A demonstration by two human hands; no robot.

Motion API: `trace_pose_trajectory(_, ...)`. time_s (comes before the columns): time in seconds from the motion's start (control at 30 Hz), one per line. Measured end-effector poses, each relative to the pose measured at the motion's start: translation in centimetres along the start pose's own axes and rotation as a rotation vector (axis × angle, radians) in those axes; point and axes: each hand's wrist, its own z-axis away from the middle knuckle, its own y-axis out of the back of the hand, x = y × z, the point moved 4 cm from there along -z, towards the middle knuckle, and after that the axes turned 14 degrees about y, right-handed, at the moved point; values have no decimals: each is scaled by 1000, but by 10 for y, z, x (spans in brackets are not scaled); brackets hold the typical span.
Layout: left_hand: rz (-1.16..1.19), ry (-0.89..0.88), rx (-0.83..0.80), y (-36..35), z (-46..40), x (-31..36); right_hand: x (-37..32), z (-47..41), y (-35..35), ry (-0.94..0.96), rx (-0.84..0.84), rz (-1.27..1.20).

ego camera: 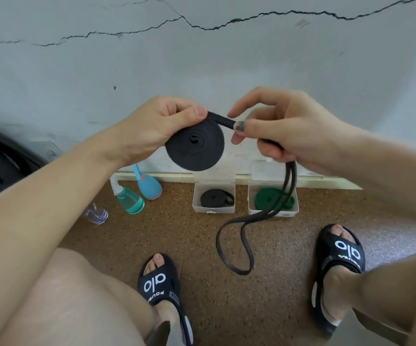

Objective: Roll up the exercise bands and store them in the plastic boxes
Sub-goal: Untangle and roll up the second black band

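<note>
My left hand [149, 126] pinches the coiled black band [195, 146], held above the two plastic boxes [213, 208] on the floor; right of the coil, my right hand [284, 131] grips its loose tail [236, 245].

Left hand [157, 128] and right hand [284, 131] raised together, fingers [241, 101] curled.
</note>
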Motion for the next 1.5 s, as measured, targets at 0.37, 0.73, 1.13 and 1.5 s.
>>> trace_pose_trajectory(0.37,-113,86,-57,-16,-2,-3,19,7,-25,13,85,-129)
trace_pose_trajectory(0.73,35,-6,12,-7,-1,2,-2,-1,6,39,55,22)
trace_pose_trajectory(1.13,44,63,-65,-24,-4,2,17,8,-20,23,156,-107)
trace_pose_trajectory(1.5,68,12,21,-5,-4,-2,0,-2,7,30,68,44)
